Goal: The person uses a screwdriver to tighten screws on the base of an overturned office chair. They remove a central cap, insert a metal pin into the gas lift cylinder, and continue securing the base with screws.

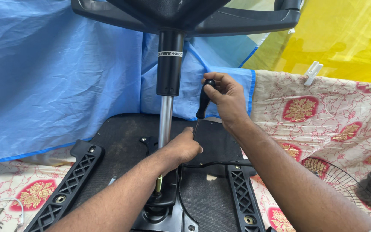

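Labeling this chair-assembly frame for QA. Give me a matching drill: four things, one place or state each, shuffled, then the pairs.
Things:
1. right hand
2. left hand
3. gas-lift column
4. fan grille

Places or states:
A. closed beside the chrome shaft, at the screwdriver's lower end
B. stands upright from the seat plate
C. gripping the black screwdriver handle
D. lying on the floral cloth at the right edge

Pairs: 1-C, 2-A, 3-B, 4-D

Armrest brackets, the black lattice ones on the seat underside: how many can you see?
2. One armrest bracket lies left of the hands; the other armrest bracket lies right, partly behind the right forearm. More may be hidden.
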